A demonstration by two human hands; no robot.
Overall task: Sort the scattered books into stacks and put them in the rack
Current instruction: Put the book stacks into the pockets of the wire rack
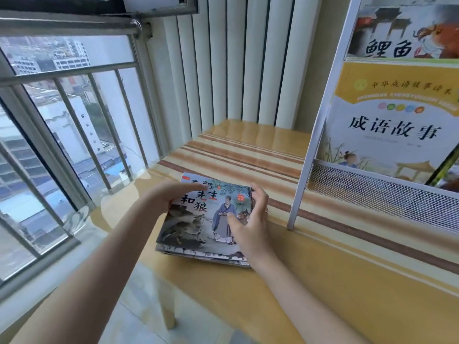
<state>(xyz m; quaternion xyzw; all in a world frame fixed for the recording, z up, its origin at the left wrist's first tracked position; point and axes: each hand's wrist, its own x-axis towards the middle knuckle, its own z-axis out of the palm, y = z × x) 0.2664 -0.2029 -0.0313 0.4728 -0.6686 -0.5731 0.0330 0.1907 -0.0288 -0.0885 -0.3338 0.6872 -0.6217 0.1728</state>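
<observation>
Stack [198,227] of thin picture books lay on the worktop [310,281], left of the rack [323,125]. Your left hand [166,197] held its left edge, fingers flat over the top cover; your right hand [250,219] curled round its right edge, thumb on the cover.

Judged: glossy soft covers, light, floppy, likely to slide and fan out. Squeeze both side edges and support from below.

Rack already held a yellow book [387,125]; its mesh lip [385,187] must be cleared. Window [62,120] close on the left.

Table [248,155] tan w/ brown stripes; rack [320,135] white; rack book [387,135] yellow-white.
</observation>
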